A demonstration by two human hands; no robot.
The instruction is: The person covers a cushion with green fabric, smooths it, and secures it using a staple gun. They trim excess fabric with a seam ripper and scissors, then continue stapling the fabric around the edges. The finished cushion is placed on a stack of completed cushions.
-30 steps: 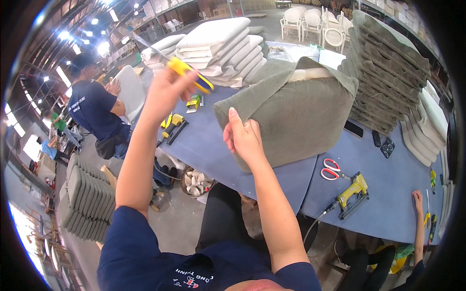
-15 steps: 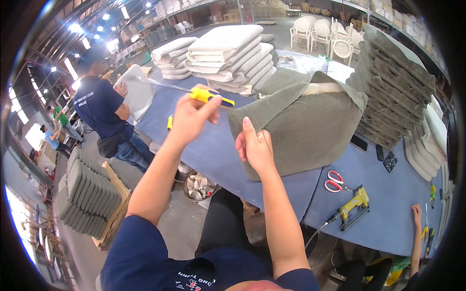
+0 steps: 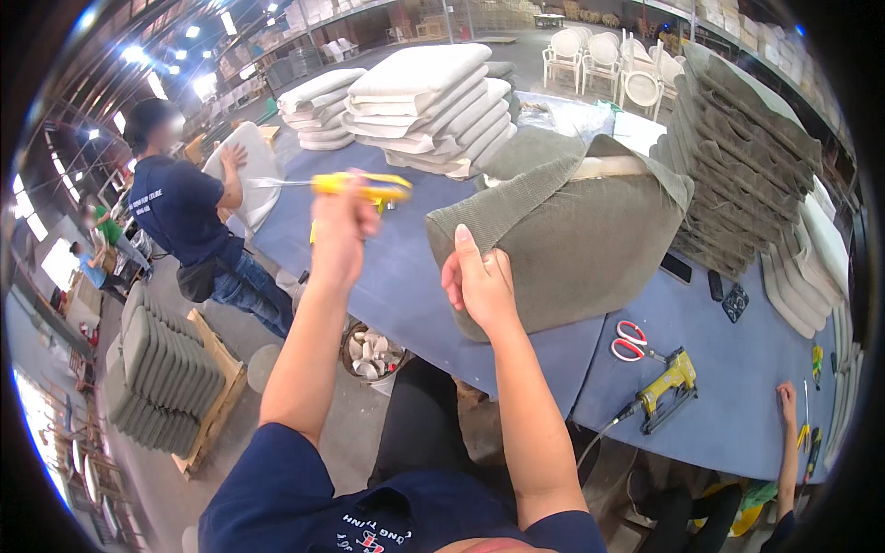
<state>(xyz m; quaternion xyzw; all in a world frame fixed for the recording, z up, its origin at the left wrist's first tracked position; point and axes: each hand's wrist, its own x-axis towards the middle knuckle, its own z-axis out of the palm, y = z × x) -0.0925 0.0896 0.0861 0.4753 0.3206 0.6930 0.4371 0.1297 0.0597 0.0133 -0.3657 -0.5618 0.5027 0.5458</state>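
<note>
In my left hand (image 3: pixel 343 230) is a screwdriver (image 3: pixel 383 187) with a yellow handle, its metal shaft pointing left; motion blurs both. The fingers are closed round the handle, above the blue table and left of the seat cushion. My right hand (image 3: pixel 486 284) grips the near left corner of that seat cushion (image 3: pixel 576 263), thumb up against the grey-green ribbed fabric and fingers curled in. The cushion stands tilted on edge on the table. Its cover is folded over at the top, where a strip of pale padding shows.
White pads (image 3: pixel 415 101) are stacked at the back, grey-green covered pads (image 3: pixel 737 157) at the right. Scissors (image 3: pixel 630 341), a yellow staple gun (image 3: pixel 666 392) and a phone (image 3: pixel 676 267) lie on the table (image 3: pixel 553 359). A co-worker (image 3: pixel 175 203) handles a pad at left; another person's hand (image 3: pixel 785 398) rests lower right.
My left hand has moved left and slightly down with the screwdriver, away from the cushion. My right hand keeps its grip on the corner. The co-worker at left has raised their head.
</note>
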